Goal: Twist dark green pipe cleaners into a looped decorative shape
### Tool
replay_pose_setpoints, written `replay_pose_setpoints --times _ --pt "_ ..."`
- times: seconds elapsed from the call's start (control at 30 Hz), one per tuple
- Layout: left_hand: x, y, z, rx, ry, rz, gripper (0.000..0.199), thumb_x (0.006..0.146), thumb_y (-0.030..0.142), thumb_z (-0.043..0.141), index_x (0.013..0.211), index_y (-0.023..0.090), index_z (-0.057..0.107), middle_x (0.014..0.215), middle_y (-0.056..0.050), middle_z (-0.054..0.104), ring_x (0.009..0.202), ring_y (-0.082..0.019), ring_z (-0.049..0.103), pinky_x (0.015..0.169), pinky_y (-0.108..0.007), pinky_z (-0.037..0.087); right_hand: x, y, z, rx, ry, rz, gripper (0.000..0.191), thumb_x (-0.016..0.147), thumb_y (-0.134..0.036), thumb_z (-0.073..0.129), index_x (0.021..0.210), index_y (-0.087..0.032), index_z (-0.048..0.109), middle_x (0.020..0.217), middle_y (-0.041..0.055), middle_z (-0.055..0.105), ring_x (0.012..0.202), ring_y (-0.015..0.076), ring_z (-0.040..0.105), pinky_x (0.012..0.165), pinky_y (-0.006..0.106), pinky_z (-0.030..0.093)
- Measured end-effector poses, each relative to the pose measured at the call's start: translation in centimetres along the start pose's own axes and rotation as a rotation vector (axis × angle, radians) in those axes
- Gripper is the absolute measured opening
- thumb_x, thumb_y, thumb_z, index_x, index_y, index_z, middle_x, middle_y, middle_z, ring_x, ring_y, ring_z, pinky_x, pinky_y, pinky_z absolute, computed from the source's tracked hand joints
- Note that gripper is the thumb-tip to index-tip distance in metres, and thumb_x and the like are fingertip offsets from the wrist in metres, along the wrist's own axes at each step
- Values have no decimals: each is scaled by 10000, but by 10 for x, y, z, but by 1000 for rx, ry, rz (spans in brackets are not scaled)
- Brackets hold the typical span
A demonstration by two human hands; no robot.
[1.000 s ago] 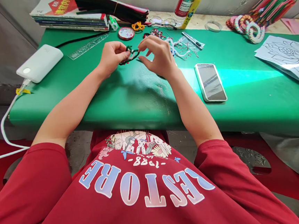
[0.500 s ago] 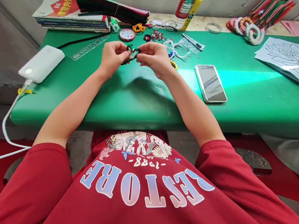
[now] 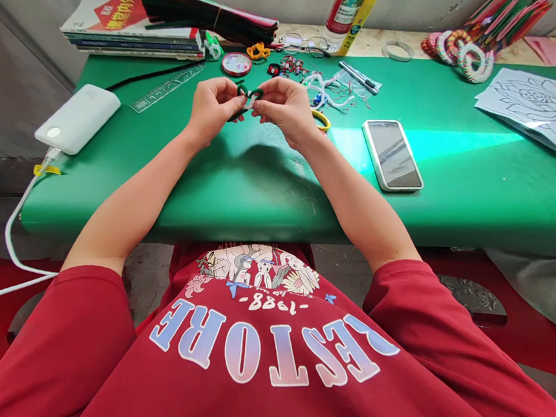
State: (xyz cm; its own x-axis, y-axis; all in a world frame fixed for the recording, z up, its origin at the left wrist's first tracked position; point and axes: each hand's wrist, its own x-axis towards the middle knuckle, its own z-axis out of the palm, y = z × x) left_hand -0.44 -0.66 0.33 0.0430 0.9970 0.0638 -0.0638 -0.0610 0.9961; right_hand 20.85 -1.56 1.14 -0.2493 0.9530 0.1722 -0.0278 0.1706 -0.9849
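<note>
Between my two hands, above the green tabletop, is a bent dark green pipe cleaner with a whitish part at its middle. My left hand pinches its left side between thumb and fingers. On the other side, the thumb and fingers of my right hand are closed on a small green loop. My fingertips cover part of the piece, so its full shape is hidden. Just right of my right hand lie white pipe cleaner pieces and a yellow ring-shaped handle.
A phone lies to the right, a white power bank with its cable to the left. Behind my hands are a clear ruler, a round red-rimmed tin, glasses and stacked books. Drawn paper sits far right.
My hands have tilted the green pipe cleaner a little, and its loops show at a different angle. The right hand has shifted slightly, showing more of the yellow handle.
</note>
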Motion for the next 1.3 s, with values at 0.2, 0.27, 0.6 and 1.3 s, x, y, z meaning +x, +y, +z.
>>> replay_pose_setpoints --times 0.2,0.27,0.6,1.3 --pt "-17 21 12 42 -39 -39 514 1165 -83 883 820 270 741 790 23 820 995 -266 916 1302 -502 655 12 24 6 22 132 -38 383 995 -312 1111 1034 -330 730 1053 16 884 1113 318 903 927 428 797" --pt "-20 25 13 41 -32 -43 520 1194 -88 841 824 261 732 802 25 830 980 -249 916 1297 -486 658 14 24 5 26 148 -32 363 1063 -313 1081 1063 -319 718 1049 15 866 1082 298 892 913 406 775" --pt "-20 35 16 -292 82 -190 517 1326 35 726 893 285 595 953 39 881 1489 -197 892 1362 -344 670 6 20 11 -221 -66 8 454 949 -57 1024 1200 -288 725 1039 -32 747 957 230 788 771 298 668" --pt "-27 39 19 -326 45 -162 452 1336 80 702 927 262 635 953 39 820 1504 -238 885 1374 -406 685 4 24 16 -356 -54 -20 449 1003 -193 1092 826 -318 699 884 24 785 1207 369 865 1128 437 729"
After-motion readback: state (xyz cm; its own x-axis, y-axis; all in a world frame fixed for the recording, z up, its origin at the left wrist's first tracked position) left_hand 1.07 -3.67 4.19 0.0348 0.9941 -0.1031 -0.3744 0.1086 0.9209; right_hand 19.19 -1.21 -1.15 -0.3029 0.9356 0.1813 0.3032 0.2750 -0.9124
